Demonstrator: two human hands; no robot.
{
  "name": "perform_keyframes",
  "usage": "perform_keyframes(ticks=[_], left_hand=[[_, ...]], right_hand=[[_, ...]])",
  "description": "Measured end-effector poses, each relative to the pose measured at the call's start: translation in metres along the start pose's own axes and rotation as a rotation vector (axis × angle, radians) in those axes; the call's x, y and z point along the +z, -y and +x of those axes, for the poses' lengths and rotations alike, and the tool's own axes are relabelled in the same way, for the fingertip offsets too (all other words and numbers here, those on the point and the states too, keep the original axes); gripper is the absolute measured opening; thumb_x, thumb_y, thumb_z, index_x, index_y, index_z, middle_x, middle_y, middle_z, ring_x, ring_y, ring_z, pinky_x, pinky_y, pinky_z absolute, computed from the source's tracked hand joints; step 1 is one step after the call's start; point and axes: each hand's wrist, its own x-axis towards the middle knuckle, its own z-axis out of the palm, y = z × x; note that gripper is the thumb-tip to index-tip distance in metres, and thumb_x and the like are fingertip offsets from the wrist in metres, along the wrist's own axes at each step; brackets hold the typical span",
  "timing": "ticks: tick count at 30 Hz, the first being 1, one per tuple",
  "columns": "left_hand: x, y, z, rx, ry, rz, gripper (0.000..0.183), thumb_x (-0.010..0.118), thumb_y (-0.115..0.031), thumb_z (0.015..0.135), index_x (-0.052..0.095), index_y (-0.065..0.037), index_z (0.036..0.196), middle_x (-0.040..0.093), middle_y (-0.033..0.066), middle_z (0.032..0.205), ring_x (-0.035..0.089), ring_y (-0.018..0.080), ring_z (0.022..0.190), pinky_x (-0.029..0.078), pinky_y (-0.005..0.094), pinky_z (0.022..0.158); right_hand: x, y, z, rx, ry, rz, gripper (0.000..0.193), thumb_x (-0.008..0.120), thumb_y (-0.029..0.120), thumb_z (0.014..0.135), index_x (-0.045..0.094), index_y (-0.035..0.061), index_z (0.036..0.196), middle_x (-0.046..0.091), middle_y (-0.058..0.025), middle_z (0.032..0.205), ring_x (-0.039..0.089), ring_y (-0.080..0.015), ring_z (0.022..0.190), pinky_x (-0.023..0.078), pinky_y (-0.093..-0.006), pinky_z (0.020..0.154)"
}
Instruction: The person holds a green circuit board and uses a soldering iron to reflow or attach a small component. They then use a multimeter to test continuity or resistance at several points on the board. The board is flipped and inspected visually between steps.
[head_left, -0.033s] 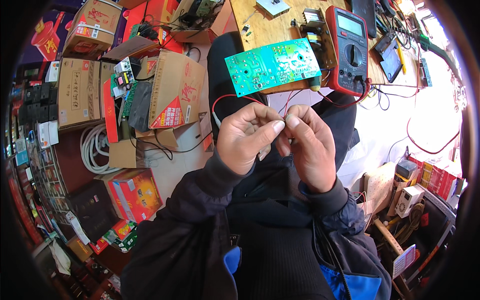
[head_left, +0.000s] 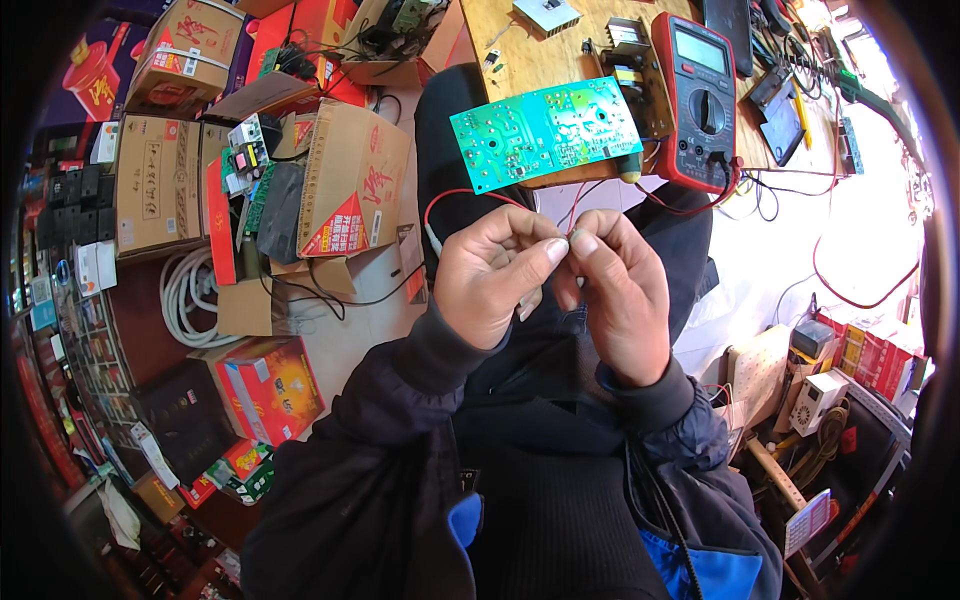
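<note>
White characters [head_left: 346,224] on open carton [head_left: 358,170]; dark characters [head_left: 156,190] on brown box [head_left: 180,200]

The rectangular green circuit board [head_left: 545,133] looks glossy, the boxy red-and-black plastic multimeter [head_left: 697,105] smooth, the tan wooden bench [head_left: 550,68] matt.

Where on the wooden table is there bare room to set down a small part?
A bare wood patch lies between the green circuit board and the silver metal piece, with tiny parts on its left. It is crowded around the finned metal part, the red multimeter and the flat blue piece.
</note>
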Motion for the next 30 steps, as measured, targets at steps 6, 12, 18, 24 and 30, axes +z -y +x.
perform_keyframes(ticks=[6, 12, 18, 24, 30], left_hand=[[0.001, -0.005, 0.001, -0.019, -0.049, 0.093, 0.009, 0.068, -0.01, 0.104, 0.065, -0.002, 0.106, 0.056, -0.0018, 0.071, 0.046, 0.0035, 0.053, 0.036, 0.0227, 0.048], [-0.006, -0.018, 0.001, -0.111, -0.036, 0.041, 0.011, 0.072, -0.009, 0.1, 0.067, -0.001, 0.105, 0.064, -0.0007, 0.082, 0.05, 0.0021, 0.059, 0.039, 0.0204, 0.051], [-0.005, -0.024, 0.003, -0.059, -0.01, 0.228, 0.008, 0.069, -0.006, 0.101, 0.064, 0.0, 0.102, 0.056, -0.0019, 0.074, 0.046, 0.0029, 0.053, 0.037, 0.0217, 0.048], [-0.008, -0.034, 0.003, -0.159, 0.021, 0.18, 0.006, 0.071, -0.006, 0.097, 0.069, -0.001, 0.1, 0.061, -0.0038, 0.082, 0.051, 0.0012, 0.067, 0.04, 0.0209, 0.058], [-0.011, -0.039, -0.003, -0.137, -0.028, 0.066, 0.011, 0.066, -0.007, 0.101, 0.065, 0.004, 0.105, 0.058, 0.0006, 0.074, 0.045, 0.0034, 0.052, 0.039, 0.0225, 0.048]], right_hand=[[-0.002, -0.001, 0.0, -0.035, 0.033, -0.063, 0.012, 0.061, 0.011, 0.109, 0.061, -0.0009, 0.11, 0.064, -0.0024, 0.094, 0.061, -0.0084, 0.076, 0.049, -0.0232, 0.07], [-0.01, 0.006, 0.004, -0.382, 0.013, -0.488, 0.027, 0.074, -0.004, 0.093, 0.067, -0.0018, 0.119, 0.067, -0.0053, 0.102, 0.065, -0.0105, 0.083, 0.053, -0.0256, 0.076], [-0.02, 0.028, 0.014, -0.692, 0.236, -0.892, 0.026, 0.081, -0.009, 0.086, 0.075, -0.0008, 0.11, 0.07, -0.0123, 0.106, 0.07, -0.0232, 0.087, 0.056, -0.0332, 0.078], [-0.017, 0.04, 0.019, -0.681, 0.366, -1.018, 0.028, 0.081, -0.008, 0.085, 0.071, -0.0004, 0.11, 0.068, -0.0155, 0.105, 0.07, -0.0329, 0.09, 0.057, -0.0384, 0.079], [-0.008, 0.053, 0.038, -0.802, 0.362, -1.127, 0.029, 0.081, -0.007, 0.083, 0.069, 0.0018, 0.107, 0.066, -0.0146, 0.107, 0.066, -0.0343, 0.095, 0.055, -0.041, 0.081]])
